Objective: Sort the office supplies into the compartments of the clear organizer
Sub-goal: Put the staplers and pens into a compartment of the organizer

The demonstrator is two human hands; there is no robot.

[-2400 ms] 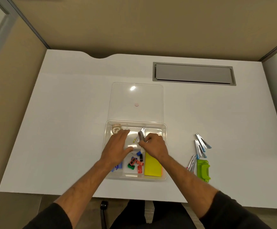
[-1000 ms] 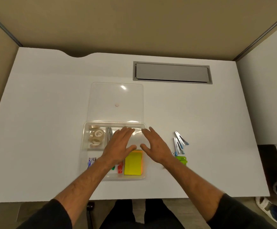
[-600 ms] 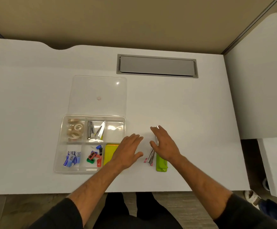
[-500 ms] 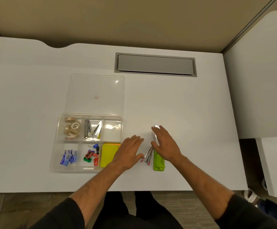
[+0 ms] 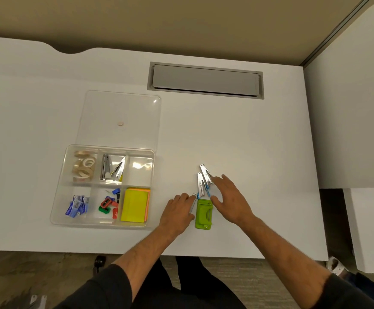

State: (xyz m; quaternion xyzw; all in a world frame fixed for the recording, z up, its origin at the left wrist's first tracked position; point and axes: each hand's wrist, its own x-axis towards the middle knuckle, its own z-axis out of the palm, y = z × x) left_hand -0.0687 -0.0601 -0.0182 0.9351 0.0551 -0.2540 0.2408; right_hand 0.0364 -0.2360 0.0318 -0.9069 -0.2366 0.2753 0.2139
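The clear organizer (image 5: 58,216) sits left of centre on the white desk. Its compartments hold tape rolls (image 5: 84,166), silver staple removers (image 5: 112,167), blue staple boxes (image 5: 75,206), small coloured sharpeners and clips (image 5: 109,204) and yellow sticky notes (image 5: 134,205); the back right compartment (image 5: 142,168) holds nothing. To the right lie several silver and blue staple removers (image 5: 203,180) and a green hole punch (image 5: 203,214). My left hand (image 5: 178,214) lies with straight fingers just left of the punch, fingertips at one remover. My right hand (image 5: 230,200) hovers spread over the removers' right side.
The organizer's clear lid (image 5: 119,118) lies flat behind it. A grey cable hatch (image 5: 205,80) is set into the desk at the back. A second white surface (image 5: 355,121) adjoins on the right. The desk's front edge runs just below the punch.
Both hands left the organizer and moved right to the loose removers and punch. In the last half second the right hand shifted right, uncovering the removers.
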